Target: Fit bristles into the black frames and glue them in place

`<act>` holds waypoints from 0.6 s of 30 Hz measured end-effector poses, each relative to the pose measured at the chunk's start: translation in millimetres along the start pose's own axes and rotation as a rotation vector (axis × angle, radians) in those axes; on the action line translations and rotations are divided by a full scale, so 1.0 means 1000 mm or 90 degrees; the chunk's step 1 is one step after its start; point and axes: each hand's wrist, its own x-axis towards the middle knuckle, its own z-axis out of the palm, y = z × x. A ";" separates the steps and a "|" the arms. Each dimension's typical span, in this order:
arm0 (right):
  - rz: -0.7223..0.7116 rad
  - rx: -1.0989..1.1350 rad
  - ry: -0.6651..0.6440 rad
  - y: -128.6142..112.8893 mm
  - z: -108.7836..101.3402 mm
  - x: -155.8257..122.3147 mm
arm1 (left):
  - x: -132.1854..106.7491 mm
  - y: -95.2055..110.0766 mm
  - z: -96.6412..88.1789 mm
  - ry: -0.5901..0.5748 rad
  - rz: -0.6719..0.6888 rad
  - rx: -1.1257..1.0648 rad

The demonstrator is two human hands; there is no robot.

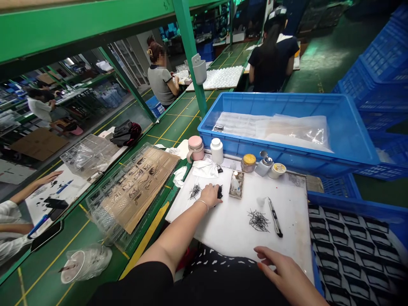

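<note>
My left hand (pixel 210 196) is low over the white work board (pixel 219 225), its fingers curled against a small black piece (pixel 220 192) that they partly cover. Just left of it lies a loose pile of thin black strips (pixel 194 191). Near the board's front edge, my right hand (pixel 279 268) hovers with its fingers apart and nothing in them. Beyond that hand are a second pile of black strips (pixel 259 221) and a utility knife (pixel 275 217). A small box with a white bottle (pixel 236 185) stands between the two piles.
Jars and a pink mug (pixel 195 148) line the board's back edge. Behind stands a large blue bin (pixel 287 146); at right, a blue crate holds rows of black parts (pixel 347 250). Left are a compartment tray (pixel 134 187), a wrapped cup (pixel 75 265) and a co-worker's hand (pixel 51 177).
</note>
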 end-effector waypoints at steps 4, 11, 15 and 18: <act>0.000 -0.003 -0.002 -0.001 0.000 -0.001 | 0.005 0.004 -0.006 0.004 -0.016 -0.002; -0.011 -0.003 -0.001 -0.001 -0.001 0.000 | 0.024 0.008 -0.013 -0.040 -0.043 0.011; -0.010 0.000 0.003 -0.001 -0.002 -0.001 | 0.032 0.004 -0.020 -0.097 -0.036 0.020; -0.009 0.006 -0.008 -0.001 -0.001 -0.001 | 0.040 0.004 -0.027 -0.137 -0.031 0.025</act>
